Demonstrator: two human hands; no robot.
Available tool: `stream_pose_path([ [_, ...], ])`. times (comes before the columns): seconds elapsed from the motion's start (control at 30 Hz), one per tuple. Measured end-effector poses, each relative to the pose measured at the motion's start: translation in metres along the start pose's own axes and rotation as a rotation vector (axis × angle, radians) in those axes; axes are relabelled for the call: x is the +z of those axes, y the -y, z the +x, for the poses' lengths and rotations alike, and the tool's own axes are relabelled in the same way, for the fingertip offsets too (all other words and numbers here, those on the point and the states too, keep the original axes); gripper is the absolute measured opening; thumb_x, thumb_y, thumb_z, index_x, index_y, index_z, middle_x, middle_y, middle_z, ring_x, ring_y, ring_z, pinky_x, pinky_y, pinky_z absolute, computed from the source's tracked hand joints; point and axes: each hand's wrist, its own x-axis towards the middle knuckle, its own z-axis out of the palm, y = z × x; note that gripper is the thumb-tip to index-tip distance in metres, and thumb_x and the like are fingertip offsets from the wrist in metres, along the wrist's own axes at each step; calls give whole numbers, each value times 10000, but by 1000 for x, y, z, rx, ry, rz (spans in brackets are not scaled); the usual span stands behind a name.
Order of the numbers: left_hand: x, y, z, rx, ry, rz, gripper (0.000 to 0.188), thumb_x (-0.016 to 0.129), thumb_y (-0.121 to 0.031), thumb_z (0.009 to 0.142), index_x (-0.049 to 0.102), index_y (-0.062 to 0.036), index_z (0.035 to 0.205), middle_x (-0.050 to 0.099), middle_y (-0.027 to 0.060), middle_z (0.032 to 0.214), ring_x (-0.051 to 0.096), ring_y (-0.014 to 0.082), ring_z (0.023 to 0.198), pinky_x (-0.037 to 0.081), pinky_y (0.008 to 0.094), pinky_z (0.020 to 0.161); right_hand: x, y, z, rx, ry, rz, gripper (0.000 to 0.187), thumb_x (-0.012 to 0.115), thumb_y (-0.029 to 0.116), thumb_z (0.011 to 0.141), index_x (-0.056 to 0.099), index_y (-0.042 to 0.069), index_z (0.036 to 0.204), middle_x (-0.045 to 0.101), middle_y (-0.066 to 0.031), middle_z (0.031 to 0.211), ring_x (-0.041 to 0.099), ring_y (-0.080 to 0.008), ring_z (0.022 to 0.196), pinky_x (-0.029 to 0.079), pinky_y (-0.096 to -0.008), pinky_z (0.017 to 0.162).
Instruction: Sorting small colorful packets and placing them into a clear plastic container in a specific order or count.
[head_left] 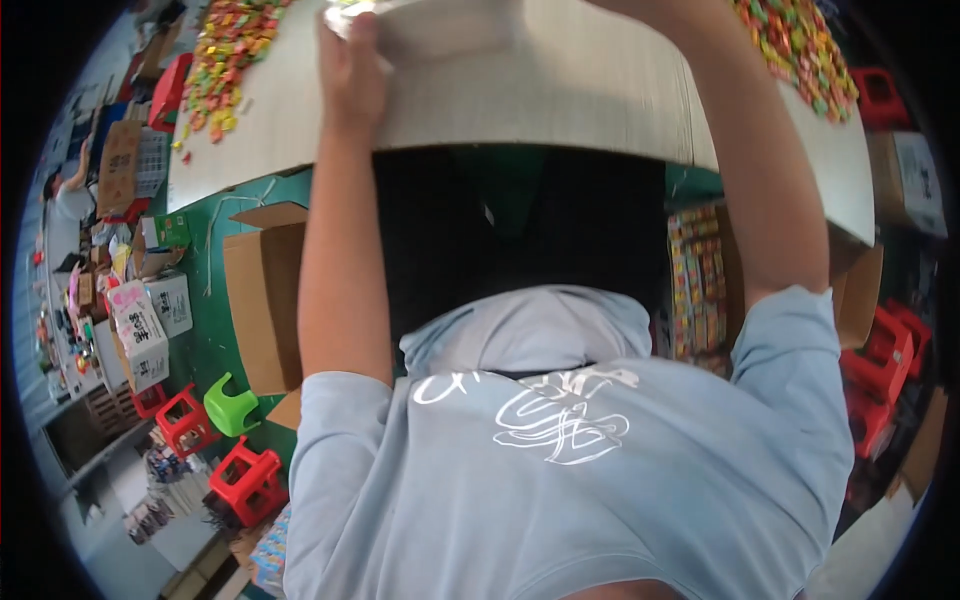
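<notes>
My left hand [352, 72] reaches up onto a wide cardboard-covered table [560, 100] and closes around the left edge of a pale flat pack [450, 30] with crinkled clear plastic at its corner. My right forearm [745, 160] rises across the table's edge, and the right hand itself is cut off by the top of the picture. Piles of small colourful pieces lie on the table at the far left [225, 60] and far right [800, 50]. My light blue shirt [560, 480] fills the lower part of the view.
Under the table stand an open brown carton [265, 300] on the left and a carton of colourful packets [700, 290] on the right. Red stools [250, 480], a green stool [230, 405] and more red stools [880, 365] sit on the green floor. Another person [70, 195] works far left.
</notes>
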Motion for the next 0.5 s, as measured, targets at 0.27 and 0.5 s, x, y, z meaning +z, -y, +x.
stream_pose_path([
  [0.27, -1, -3, 6, -39, -25, -81, 480, 408, -382, 1137, 520, 5, 1398, 626, 117, 1289, 611, 224, 1158, 481, 397, 1025, 17, 1, -8, -181, -200, -346, 224, 656, 213, 963, 763, 51, 853, 752, -126, 841, 747, -304, 830, 596, -440, 782],
  [0.5, 17, -13, 3, 40, -36, -106, 548, 519, -413, 1096, 455, -3, 1453, 582, 113, 1377, 539, 208, 1250, 387, 349, 1117, 38, -11, -10, -236, -354, -266, 183, 641, 219, 981, 717, 53, 971, 723, -143, 888, 730, -331, 897, 593, -447, 798],
])
